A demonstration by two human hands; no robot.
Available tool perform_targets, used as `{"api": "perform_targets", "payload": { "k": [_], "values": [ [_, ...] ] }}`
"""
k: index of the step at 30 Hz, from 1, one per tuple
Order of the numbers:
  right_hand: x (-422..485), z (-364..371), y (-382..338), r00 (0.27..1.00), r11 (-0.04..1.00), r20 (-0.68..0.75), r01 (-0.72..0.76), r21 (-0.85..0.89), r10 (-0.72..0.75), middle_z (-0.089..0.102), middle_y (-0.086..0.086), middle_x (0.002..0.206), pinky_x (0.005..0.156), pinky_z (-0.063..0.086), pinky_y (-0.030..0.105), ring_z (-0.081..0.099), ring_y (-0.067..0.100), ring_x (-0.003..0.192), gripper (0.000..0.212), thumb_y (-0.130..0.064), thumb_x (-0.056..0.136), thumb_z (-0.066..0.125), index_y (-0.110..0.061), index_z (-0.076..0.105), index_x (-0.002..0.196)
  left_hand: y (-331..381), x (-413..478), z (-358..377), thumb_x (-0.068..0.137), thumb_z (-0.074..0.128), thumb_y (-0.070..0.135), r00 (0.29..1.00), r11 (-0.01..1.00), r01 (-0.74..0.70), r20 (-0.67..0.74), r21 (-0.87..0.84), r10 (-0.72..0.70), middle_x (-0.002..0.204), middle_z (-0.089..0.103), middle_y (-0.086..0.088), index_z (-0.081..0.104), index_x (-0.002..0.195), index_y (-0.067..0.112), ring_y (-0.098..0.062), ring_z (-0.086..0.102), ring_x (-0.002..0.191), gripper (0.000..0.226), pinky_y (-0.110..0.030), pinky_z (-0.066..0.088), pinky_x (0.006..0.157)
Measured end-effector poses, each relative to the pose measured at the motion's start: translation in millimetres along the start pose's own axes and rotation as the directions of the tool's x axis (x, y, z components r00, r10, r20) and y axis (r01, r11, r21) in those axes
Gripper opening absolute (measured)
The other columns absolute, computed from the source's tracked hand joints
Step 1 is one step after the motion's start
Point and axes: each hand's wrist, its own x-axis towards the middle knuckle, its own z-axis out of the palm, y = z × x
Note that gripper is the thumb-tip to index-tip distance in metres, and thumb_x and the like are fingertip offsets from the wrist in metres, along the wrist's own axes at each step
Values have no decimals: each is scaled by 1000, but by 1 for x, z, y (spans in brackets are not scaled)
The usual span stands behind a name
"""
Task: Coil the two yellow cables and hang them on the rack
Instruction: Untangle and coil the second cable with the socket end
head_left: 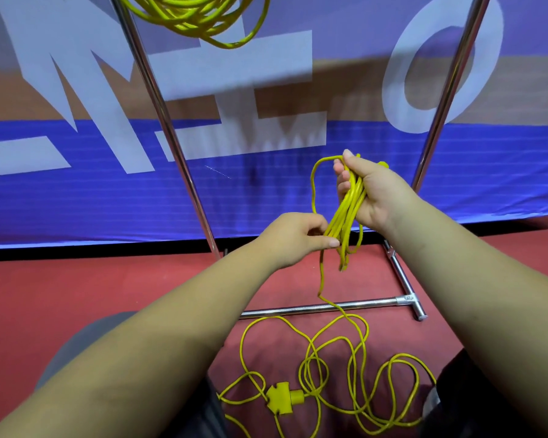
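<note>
Both hands are working in front of the rack (pixel 178 153), and the right hand (pixel 374 191) is closing its fingers around a bundle of yellow loops (pixel 345 213), thumb pointing up, so the bundle is hanging down and a little leftward through the palm. Lower and to the left, the left hand (pixel 295 238) is pinching the same strands near the bottom of the loops, fingers curled together on them. From that pinch a single strand is dropping almost straight to the red floor (pixel 108 295), crossing the rack's base bar (pixel 323 308) and spreading into a loose tangle (pixel 336 368) between the person's knees, with a yellow three-way connector (pixel 283 397) lying in the middle of it (the far end is running out of sight at the bottom edge). So the uncoiled length is lying below and nearer than the hands, and the left hand looks better placed to feed the next loop up. Another yellow coil (pixel 200 17) is already hanging at the top, beside the rack's left upright; its hook is out of view. This second cable seems only partly gathered.
</note>
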Motion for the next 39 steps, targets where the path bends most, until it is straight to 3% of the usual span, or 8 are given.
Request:
{"api": "perform_targets", "payload": {
  "k": [5,10,14,16,19,26,29,39],
  "values": [
    [-3,2,2,999,999,7,-52,-14,52,69,4,77,51,51,15,62,6,58,30,-35,100,73,-5,73,94,2,8,6,99,59,55,1000,952,-15,15,306,11,83,67,3,72,102,28,-18,60,83,31,-35,49,73],
    [-4,6,-2,994,993,-13,-107,-49,106,65,1,72,53,55,22,68,10,63,34,-39,98,75,-12,63,81,-1,5,0,102,63,37,965,997,37,261,-64,-19,90,71,13,72,102,29,4,63,84,12,-16,48,78],
    [-8,5,-11,959,959,92,-258,-114,269,51,-6,67,39,38,16,47,2,43,36,-45,101,66,-15,61,83,-8,12,-12,93,58,-1,972,824,230,157,-517,-173,119,73,-15,68,107,15,-20,70,108,23,-32,55,90],
    [-12,4,-17,925,927,149,-319,-195,350,41,-10,62,33,29,15,36,1,36,36,-46,101,63,-14,63,86,-18,21,-20,92,65,16,949,866,251,-67,-432,-309,117,72,-9,63,111,18,-25,72,106,19,-46,59,96],
    [-20,5,-19,854,860,244,-359,-361,459,34,-11,53,29,22,16,29,1,31,38,-50,99,61,-13,65,90,-28,22,-28,84,76,56,920,912,339,-118,-231,-373,117,63,5,49,134,19,-17,67,102,68,-44,59,90],
    [-32,10,-20,722,771,377,-338,-539,580,32,-9,42,30,17,17,28,2,25,35,-39,100,53,-9,70,99,-42,34,-26,85,83,39,998,946,63,11,-318,-62,102,69,12,58,129,35,-8,67,91,51,-43,58,88],
    [-34,9,-23,730,767,372,-318,-558,573,31,-9,42,31,17,17,27,3,25,29,-34,97,55,-8,66,101,-39,32,-30,94,75,37,994,919,101,11,-382,-105,100,75,12,71,107,29,-10,69,97,15,-42,53,98],
    [-29,0,-22,832,738,244,-260,-623,499,31,-9,54,35,24,19,26,4,34,20,-32,100,58,-19,53,86,-33,40,-32,104,60,25,971,801,182,-22,-571,-236,84,60,-10,55,118,2,-28,75,86,27,-45,60,75]
  ]
}}
